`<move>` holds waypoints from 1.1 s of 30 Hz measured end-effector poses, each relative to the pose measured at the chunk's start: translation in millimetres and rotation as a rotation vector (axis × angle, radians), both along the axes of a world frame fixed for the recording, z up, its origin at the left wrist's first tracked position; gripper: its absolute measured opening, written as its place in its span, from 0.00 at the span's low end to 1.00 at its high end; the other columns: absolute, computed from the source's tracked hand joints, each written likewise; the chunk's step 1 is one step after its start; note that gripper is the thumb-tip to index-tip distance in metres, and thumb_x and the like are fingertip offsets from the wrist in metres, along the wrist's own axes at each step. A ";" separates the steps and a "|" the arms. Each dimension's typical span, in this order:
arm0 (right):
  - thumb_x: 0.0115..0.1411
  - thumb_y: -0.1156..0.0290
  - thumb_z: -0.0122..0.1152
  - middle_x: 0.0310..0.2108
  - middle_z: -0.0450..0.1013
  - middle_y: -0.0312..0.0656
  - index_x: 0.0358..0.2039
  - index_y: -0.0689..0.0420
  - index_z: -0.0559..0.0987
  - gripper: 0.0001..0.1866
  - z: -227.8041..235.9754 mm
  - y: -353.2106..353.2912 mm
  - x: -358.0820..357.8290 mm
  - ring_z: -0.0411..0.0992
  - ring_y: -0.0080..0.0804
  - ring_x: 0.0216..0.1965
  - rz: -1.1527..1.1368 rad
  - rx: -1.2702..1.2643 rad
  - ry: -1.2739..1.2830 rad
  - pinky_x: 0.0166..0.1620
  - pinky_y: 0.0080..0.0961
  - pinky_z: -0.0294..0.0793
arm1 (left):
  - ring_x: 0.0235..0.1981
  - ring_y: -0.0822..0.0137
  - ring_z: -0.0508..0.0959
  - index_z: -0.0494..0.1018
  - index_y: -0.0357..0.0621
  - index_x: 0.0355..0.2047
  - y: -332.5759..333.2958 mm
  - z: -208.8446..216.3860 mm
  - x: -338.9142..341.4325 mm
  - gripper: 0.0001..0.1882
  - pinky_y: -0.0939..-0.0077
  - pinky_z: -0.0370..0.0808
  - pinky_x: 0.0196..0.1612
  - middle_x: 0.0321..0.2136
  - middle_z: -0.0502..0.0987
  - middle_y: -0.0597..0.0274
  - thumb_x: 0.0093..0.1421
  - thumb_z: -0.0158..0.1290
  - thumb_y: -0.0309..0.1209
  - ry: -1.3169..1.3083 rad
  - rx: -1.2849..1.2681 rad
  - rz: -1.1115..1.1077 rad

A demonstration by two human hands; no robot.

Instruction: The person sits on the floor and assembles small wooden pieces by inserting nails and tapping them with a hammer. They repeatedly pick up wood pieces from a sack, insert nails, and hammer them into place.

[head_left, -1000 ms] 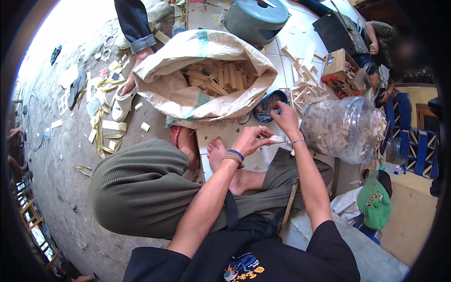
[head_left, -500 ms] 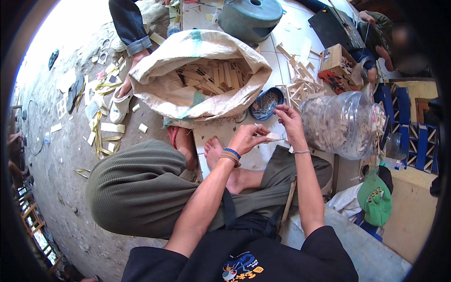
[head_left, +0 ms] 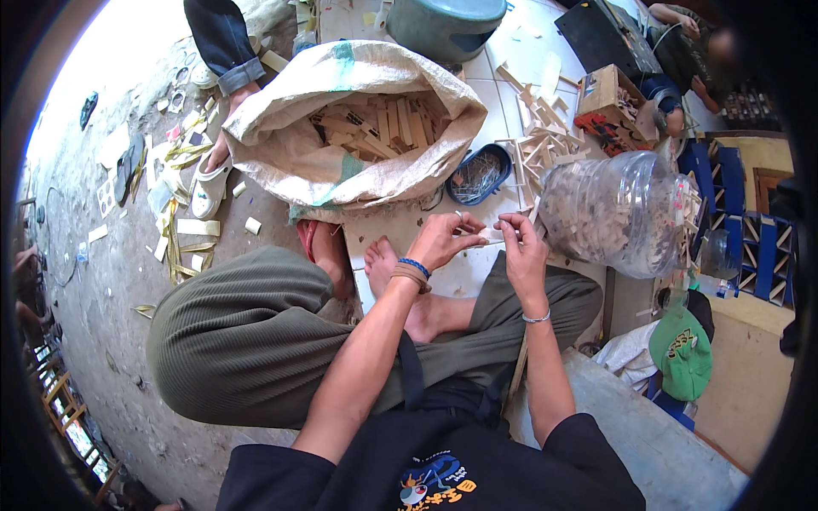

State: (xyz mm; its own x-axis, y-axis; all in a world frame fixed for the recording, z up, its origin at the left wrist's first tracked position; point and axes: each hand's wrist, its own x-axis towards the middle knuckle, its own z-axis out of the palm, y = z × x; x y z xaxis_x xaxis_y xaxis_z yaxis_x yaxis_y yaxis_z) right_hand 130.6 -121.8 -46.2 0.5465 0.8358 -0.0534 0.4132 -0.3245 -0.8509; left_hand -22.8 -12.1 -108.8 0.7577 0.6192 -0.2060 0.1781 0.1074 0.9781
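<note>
The left hand [head_left: 445,238] and right hand [head_left: 521,249] meet above the crossed legs, fingers pinched narrow on a small pale wooden strip [head_left: 492,237] held between them; its exact shape is too small to tell. The strip sits over a pale board [head_left: 400,228] lying on the floor in front of the bare feet.

Space around the hands is tight. Just ahead lies an open sack [head_left: 358,162] full of cut wood pieces, its mouth turned toward the person. A small blue bowl [head_left: 479,173] of thin metal bits sits just beside the sack's right edge, near the right hand. To the right a big clear plastic jar [head_left: 618,209] lies on its side, close to the right wrist. A loose heap of wood sticks [head_left: 537,145] fills the gap behind bowl and jar.

The floor is pale tile near the work and rough grey concrete on the left, littered with yellowish offcuts [head_left: 175,226]. A second person's leg and white sandal [head_left: 204,183] stand at the sack's left edge. A green cap [head_left: 682,349] lies at the right, well apart.
</note>
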 end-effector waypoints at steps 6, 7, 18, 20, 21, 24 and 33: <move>0.71 0.67 0.61 0.42 0.77 0.45 0.44 0.59 0.83 0.09 -7.0 -3.8 -13.4 0.76 0.46 0.44 0.065 -0.027 -0.366 0.49 0.42 0.72 | 0.42 0.64 0.88 0.84 0.37 0.47 -0.2 -2.4 0.0 0.19 0.69 0.85 0.46 0.40 0.88 0.50 0.60 0.71 0.36 0.000 0.002 0.004; 0.72 0.66 0.61 0.42 0.77 0.45 0.43 0.58 0.83 0.10 -9.5 -3.9 -14.8 0.76 0.45 0.44 0.064 -0.030 -0.380 0.50 0.41 0.72 | 0.42 0.64 0.88 0.84 0.37 0.47 0.0 -2.9 -0.2 0.19 0.70 0.85 0.46 0.40 0.88 0.50 0.61 0.71 0.36 -0.006 0.004 0.003; 0.70 0.69 0.63 0.40 0.75 0.44 0.41 0.61 0.82 0.08 -20.4 -0.7 -18.0 0.76 0.44 0.43 0.020 0.014 -0.401 0.48 0.38 0.74 | 0.43 0.63 0.88 0.84 0.37 0.45 -0.2 -3.6 0.3 0.17 0.69 0.84 0.46 0.39 0.88 0.50 0.61 0.70 0.36 -0.007 0.004 0.005; 0.70 0.69 0.63 0.40 0.75 0.44 0.41 0.61 0.82 0.08 -21.3 0.2 -17.3 0.76 0.43 0.43 0.030 0.011 -0.399 0.48 0.38 0.74 | 0.43 0.63 0.88 0.84 0.37 0.45 0.1 -3.6 0.5 0.17 0.69 0.84 0.46 0.39 0.88 0.50 0.61 0.70 0.36 -0.008 -0.004 0.001; 0.70 0.70 0.63 0.41 0.76 0.44 0.41 0.61 0.82 0.08 -21.6 0.4 -17.3 0.76 0.43 0.43 0.034 0.012 -0.416 0.48 0.38 0.74 | 0.43 0.63 0.88 0.84 0.37 0.45 0.1 -3.8 0.2 0.17 0.69 0.84 0.46 0.39 0.88 0.50 0.61 0.70 0.36 -0.003 -0.007 0.000; 0.70 0.70 0.63 0.40 0.76 0.44 0.41 0.61 0.82 0.07 -21.9 0.3 -17.8 0.76 0.43 0.43 0.039 0.003 -0.441 0.48 0.38 0.74 | 0.43 0.63 0.88 0.84 0.38 0.45 0.2 -4.6 0.8 0.17 0.69 0.84 0.46 0.39 0.88 0.51 0.61 0.70 0.36 -0.005 -0.002 0.000; 0.72 0.69 0.60 0.43 0.75 0.45 0.43 0.59 0.79 0.07 -16.5 -2.9 -10.3 0.75 0.47 0.45 0.163 0.003 -0.496 0.49 0.42 0.72 | 0.42 0.64 0.88 0.84 0.38 0.46 -0.7 -8.0 1.1 0.17 0.70 0.84 0.46 0.39 0.88 0.52 0.61 0.70 0.36 -0.032 -0.011 0.005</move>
